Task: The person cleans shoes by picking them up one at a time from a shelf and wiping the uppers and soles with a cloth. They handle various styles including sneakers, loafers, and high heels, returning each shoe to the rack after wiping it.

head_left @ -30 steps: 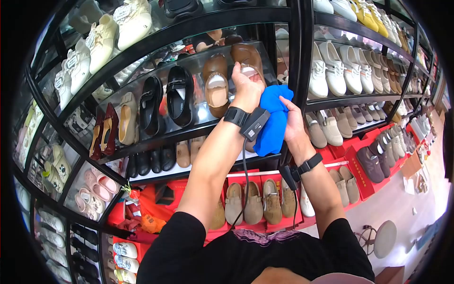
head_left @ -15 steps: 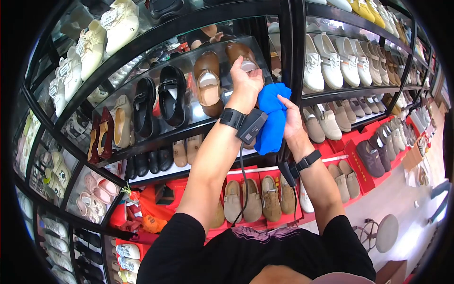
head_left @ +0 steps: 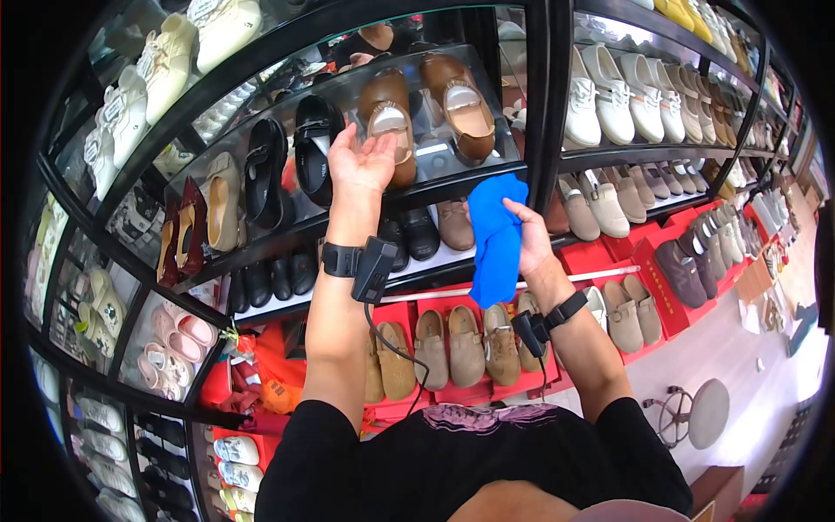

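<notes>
My left hand (head_left: 359, 163) is raised to a tilted glass shelf (head_left: 426, 165), palm towards me and fingers spread. Its fingertips rest against the heel of the left brown shoe (head_left: 386, 111) of a pair. The right brown shoe (head_left: 461, 103) lies beside it, untouched. Just below and to the right, my right hand (head_left: 527, 241) grips a blue cloth (head_left: 494, 237) that hangs down in front of the shelf's black edge. Both wrists carry black bands with cables.
Black shoes (head_left: 313, 157) and beige and red pumps (head_left: 196, 226) fill the same shelf to the left. White sneakers (head_left: 609, 104) line the shelves on the right. Clogs on red boxes (head_left: 452, 348) stand low down. A round stool (head_left: 700, 418) is on the floor at right.
My left hand has let go of the right brown shoe and moved left and down to the other brown shoe. The right hand with the cloth has dropped slightly.
</notes>
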The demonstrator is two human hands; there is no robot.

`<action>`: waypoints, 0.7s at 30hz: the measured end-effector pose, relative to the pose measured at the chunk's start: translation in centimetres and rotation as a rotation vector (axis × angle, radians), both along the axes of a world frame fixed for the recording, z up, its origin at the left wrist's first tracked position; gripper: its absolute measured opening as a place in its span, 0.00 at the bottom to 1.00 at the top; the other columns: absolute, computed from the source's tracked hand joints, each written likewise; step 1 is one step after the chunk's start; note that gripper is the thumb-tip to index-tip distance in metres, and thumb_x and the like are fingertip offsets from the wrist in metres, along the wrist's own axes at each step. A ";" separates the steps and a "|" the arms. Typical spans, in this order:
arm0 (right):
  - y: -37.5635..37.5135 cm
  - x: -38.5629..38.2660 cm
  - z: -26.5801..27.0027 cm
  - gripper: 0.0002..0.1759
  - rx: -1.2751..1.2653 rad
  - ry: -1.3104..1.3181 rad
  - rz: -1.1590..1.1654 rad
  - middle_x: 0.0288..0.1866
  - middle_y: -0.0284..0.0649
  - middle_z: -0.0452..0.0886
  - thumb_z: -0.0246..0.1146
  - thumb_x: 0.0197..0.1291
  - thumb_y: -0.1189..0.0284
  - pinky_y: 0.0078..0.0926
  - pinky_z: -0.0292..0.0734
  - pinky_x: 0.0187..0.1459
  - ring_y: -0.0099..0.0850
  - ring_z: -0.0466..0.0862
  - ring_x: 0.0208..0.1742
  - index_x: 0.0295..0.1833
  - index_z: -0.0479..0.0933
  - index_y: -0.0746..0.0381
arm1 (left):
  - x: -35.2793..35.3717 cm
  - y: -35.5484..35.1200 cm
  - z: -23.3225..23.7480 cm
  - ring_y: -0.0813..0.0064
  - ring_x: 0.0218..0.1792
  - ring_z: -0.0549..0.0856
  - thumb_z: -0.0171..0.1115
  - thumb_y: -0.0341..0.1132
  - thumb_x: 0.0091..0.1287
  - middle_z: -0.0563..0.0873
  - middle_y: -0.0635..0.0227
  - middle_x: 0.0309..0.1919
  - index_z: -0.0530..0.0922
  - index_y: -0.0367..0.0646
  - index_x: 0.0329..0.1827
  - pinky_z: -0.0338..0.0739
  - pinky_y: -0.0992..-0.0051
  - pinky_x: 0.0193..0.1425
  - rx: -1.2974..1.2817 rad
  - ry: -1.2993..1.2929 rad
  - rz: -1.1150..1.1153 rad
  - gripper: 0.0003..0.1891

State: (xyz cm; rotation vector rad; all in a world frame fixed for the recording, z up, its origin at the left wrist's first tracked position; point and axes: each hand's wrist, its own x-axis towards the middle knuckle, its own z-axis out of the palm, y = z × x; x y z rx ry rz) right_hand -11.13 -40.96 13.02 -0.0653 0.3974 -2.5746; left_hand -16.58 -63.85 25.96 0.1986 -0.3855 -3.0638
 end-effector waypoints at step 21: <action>-8.2 -3.5 6.3 0.13 0.168 0.218 0.002 0.40 0.41 0.82 0.62 0.54 0.72 0.34 0.77 0.49 0.34 0.82 0.40 0.45 0.75 0.64 | -4.1 2.2 -0.8 0.65 0.53 0.73 0.68 0.44 0.52 0.73 0.61 0.50 0.68 0.41 0.54 0.67 0.64 0.61 -0.054 -0.006 0.153 0.30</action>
